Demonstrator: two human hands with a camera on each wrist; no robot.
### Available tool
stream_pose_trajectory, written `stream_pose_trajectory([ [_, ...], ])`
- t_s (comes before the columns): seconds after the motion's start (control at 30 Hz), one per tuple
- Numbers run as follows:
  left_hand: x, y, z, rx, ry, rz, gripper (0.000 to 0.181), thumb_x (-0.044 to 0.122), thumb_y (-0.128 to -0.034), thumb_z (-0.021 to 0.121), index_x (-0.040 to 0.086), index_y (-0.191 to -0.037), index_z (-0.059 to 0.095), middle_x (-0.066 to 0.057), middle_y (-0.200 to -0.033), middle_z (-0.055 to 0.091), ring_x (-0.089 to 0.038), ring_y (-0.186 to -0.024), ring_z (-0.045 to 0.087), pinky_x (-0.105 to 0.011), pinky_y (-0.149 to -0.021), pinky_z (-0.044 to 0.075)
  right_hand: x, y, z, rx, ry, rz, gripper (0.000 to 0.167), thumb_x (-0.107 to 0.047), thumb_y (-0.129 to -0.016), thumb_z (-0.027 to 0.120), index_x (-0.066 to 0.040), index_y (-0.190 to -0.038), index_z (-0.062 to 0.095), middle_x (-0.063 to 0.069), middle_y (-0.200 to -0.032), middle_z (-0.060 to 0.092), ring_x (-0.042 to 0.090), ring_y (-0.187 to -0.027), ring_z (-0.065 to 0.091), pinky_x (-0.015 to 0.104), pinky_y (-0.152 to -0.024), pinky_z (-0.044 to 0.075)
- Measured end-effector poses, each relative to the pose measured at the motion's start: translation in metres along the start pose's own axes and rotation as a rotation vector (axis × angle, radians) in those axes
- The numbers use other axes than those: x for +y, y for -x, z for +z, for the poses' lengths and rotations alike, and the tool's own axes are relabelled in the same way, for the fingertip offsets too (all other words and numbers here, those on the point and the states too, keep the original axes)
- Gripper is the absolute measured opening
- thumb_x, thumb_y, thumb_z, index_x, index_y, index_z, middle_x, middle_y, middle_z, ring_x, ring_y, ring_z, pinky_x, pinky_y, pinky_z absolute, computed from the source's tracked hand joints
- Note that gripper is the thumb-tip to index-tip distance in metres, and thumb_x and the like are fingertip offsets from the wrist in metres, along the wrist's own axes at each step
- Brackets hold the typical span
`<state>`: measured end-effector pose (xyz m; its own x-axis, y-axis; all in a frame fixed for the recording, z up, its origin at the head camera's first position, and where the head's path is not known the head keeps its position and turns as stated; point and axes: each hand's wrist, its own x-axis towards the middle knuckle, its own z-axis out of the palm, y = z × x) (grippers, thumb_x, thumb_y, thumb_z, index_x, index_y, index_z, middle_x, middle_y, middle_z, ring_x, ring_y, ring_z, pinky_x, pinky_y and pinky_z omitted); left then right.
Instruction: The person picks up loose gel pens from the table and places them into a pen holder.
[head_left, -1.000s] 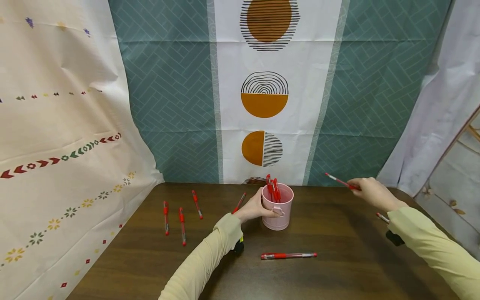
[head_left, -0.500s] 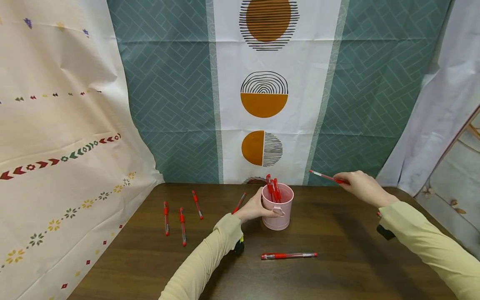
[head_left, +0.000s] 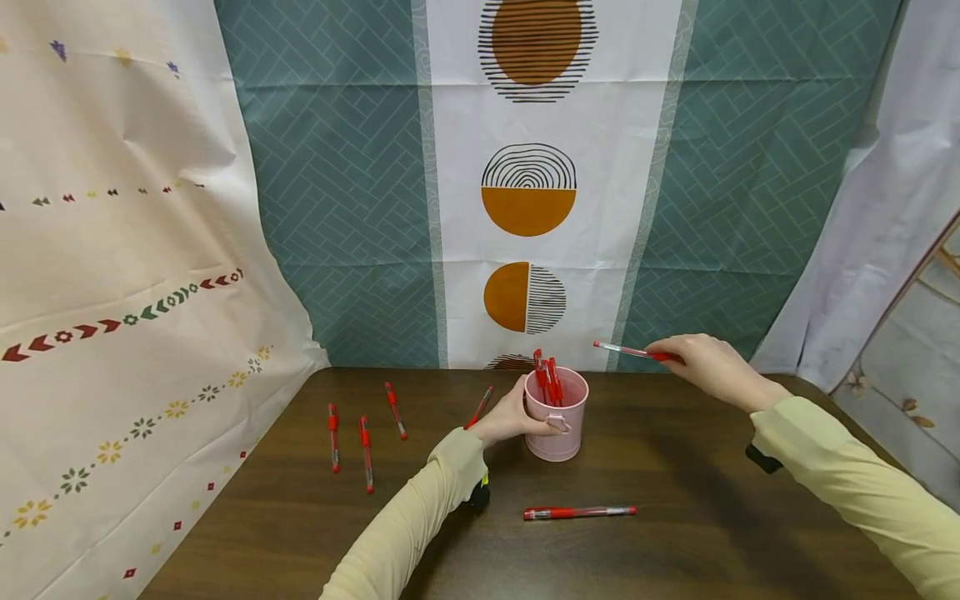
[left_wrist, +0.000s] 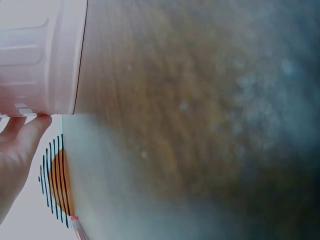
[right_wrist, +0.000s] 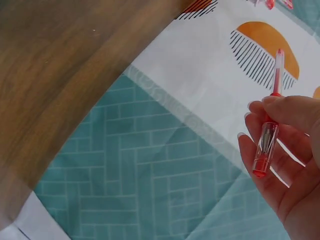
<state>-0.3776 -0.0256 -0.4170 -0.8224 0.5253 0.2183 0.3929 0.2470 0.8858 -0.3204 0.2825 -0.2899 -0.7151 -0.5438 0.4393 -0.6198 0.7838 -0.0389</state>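
Patterned cloth (head_left: 337,167) hangs behind the wooden worktop (head_left: 480,567). Pink bucket (head_left: 557,443), centre of frame: fingers of the left hand (head_left: 510,418) grip its left side. Right hand (head_left: 708,367), right of frame: fingers pinch a raised red pen (head_left: 630,350). Upright pens (head_left: 554,383) stand inside the bucket; a loose pen (head_left: 579,512) lies lower centre. Any pen lettering: too small to read.
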Motion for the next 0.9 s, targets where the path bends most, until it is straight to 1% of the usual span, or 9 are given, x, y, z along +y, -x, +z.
stream_pose_trajectory([
  [0.1, -0.001, 0.000, 0.001, 0.001, -0.002, -0.005, 0.080, 0.028, -0.0657, 0.080, 0.024, -0.129, 0.031, 0.011, -0.118, 0.047, -0.009, -0.106, 0.045, -0.035, -0.089, 0.036, -0.004, -0.002, 0.000, 0.010, 0.015, -0.040, 0.030, 0.002, -0.074, 0.071, -0.005, -0.103, 0.067, 0.005, -0.093, 0.064, 0.022, -0.081, 0.060, 0.041, -0.067, 0.048],
  [0.2, -0.001, 0.001, 0.001, -0.002, 0.000, -0.002, 0.080, 0.028, -0.0661, 0.080, 0.024, -0.129, 0.031, 0.011, -0.118, 0.047, -0.009, -0.106, 0.045, -0.035, -0.089, 0.037, -0.008, -0.005, 0.000, 0.030, 0.041, -0.092, 0.029, 0.001, -0.073, 0.072, -0.007, -0.101, 0.067, 0.002, -0.093, 0.063, 0.020, -0.082, 0.059, 0.040, -0.067, 0.048],
  [0.33, -0.001, 0.002, 0.000, -0.015, 0.016, 0.011, 0.080, 0.025, -0.0675, 0.079, 0.022, -0.130, 0.030, 0.009, -0.120, 0.045, -0.011, -0.107, 0.044, -0.036, -0.089, 0.037, -0.012, -0.009, 0.000, 0.052, 0.067, -0.149, 0.027, 0.000, -0.072, 0.073, -0.010, -0.097, 0.068, -0.003, -0.090, 0.061, 0.015, -0.079, 0.057, 0.035, -0.065, 0.048],
  [0.47, 0.001, 0.002, -0.001, -0.029, 0.051, 0.023, 0.079, 0.022, -0.0686, 0.078, 0.021, -0.131, 0.029, 0.006, -0.121, 0.044, -0.012, -0.108, 0.044, -0.036, -0.089, 0.037, -0.016, -0.014, -0.001, 0.051, 0.078, -0.184, 0.026, 0.000, -0.072, 0.073, -0.011, -0.095, 0.068, -0.005, -0.087, 0.060, 0.012, -0.076, 0.055, 0.033, -0.064, 0.048],
  [0.53, 0.001, 0.001, -0.001, -0.034, 0.054, 0.024, 0.079, 0.022, -0.0685, 0.078, 0.022, -0.131, 0.029, 0.007, -0.122, 0.043, -0.012, -0.109, 0.044, -0.035, -0.090, 0.037, -0.018, -0.017, -0.001, 0.045, 0.084, -0.209, 0.026, 0.000, -0.072, 0.073, -0.011, -0.094, 0.068, -0.005, -0.085, 0.059, 0.011, -0.075, 0.054, 0.031, -0.063, 0.048],
  [0.7, 0.001, 0.001, -0.001, -0.037, 0.048, 0.030, 0.081, 0.023, -0.0685, 0.078, 0.021, -0.133, 0.028, 0.007, -0.123, 0.043, -0.012, -0.110, 0.043, -0.036, -0.091, 0.035, -0.026, -0.026, 0.000, 0.043, 0.129, -0.290, 0.026, 0.002, -0.069, 0.075, -0.010, -0.091, 0.069, -0.003, -0.080, 0.058, 0.013, -0.072, 0.053, 0.030, -0.062, 0.047],
  [0.9, -0.001, 0.001, -0.001, -0.031, 0.034, 0.008, 0.082, 0.024, -0.0677, 0.079, 0.022, -0.132, 0.029, 0.008, -0.123, 0.042, -0.012, -0.110, 0.042, -0.037, -0.092, 0.034, -0.032, -0.036, 0.003, 0.034, 0.210, -0.342, 0.026, 0.000, -0.067, 0.077, -0.010, -0.090, 0.069, 0.000, -0.082, 0.061, 0.018, -0.076, 0.054, 0.032, -0.061, 0.044],
])
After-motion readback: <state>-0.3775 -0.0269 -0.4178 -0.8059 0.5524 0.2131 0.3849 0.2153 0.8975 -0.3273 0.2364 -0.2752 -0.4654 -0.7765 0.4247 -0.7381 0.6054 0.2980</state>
